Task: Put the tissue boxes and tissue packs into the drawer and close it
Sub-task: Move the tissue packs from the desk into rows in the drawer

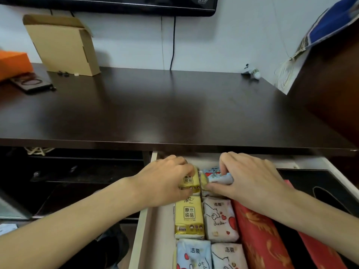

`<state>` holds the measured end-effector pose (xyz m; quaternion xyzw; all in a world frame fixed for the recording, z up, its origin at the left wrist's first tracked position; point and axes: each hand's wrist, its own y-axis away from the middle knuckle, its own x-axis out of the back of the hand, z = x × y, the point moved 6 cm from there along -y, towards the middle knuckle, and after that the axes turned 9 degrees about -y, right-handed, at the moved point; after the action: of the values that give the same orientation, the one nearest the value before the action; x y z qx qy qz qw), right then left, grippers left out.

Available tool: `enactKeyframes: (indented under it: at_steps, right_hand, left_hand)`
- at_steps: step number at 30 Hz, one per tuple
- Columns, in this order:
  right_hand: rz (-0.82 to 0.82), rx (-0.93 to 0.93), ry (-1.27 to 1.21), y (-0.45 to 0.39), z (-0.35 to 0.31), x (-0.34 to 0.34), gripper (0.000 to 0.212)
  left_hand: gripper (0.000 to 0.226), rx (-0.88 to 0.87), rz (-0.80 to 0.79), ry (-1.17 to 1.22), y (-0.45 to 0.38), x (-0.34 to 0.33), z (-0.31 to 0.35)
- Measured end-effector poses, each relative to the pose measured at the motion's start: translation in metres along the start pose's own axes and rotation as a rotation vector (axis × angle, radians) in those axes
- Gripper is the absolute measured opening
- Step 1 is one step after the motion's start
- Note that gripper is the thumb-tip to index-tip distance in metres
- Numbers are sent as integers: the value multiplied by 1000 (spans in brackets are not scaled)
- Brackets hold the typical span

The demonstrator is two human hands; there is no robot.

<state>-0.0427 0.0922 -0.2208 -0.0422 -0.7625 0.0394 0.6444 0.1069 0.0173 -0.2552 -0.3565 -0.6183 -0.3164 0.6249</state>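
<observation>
We look down on a dark brown wooden desk top (174,105), and below its front edge a pale open drawer (153,239) pulled toward us. Inside the drawer, along its right side, lie a long red tissue box with gold pattern (258,235) and a black tissue box (318,183). To the left of these, small soft tissue packs sit in two rows: a yellow pack with printed characters (189,216), a white pack with red hearts (219,220), and two more patterned packs nearest us. Our left hand (165,181) curls its fingers around another yellow tissue pack (190,181) at the back of the drawer. Our right hand (250,179), just beside it, pinches a pale blue tissue pack (219,178) between bent fingers and thumb. The two held packs touch.
</observation>
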Motion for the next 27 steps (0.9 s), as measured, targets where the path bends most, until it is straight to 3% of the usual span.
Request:
enactKeyframes:
  at_steps: [5,10,16,20,24,27]
  right_hand:
    - [-178,-16,-56,1,10,-6,55]
    - [-202,-5,-147,-8,12,3,50]
    - [-423,78,-220,-13,14,-16,93]
    - [-470,72,-307,-20,17,-23,80]
    - [-430,94,-361,-17,24,-22,66]
    - [-361,98,-435,-16,29,-19,67]
  left_hand:
    - [47,1,-22,38,-3,-4,-4]
    - [46,11,-26,71,-5,-4,-7]
    - [51,72,-56,164,-9,-2,-10]
    - [57,95,-120,205,-12,-3,-11]
    - [52,85,-139,214,-14,-4,-9]
    - [48,82,-135,221,-13,-5,-9]
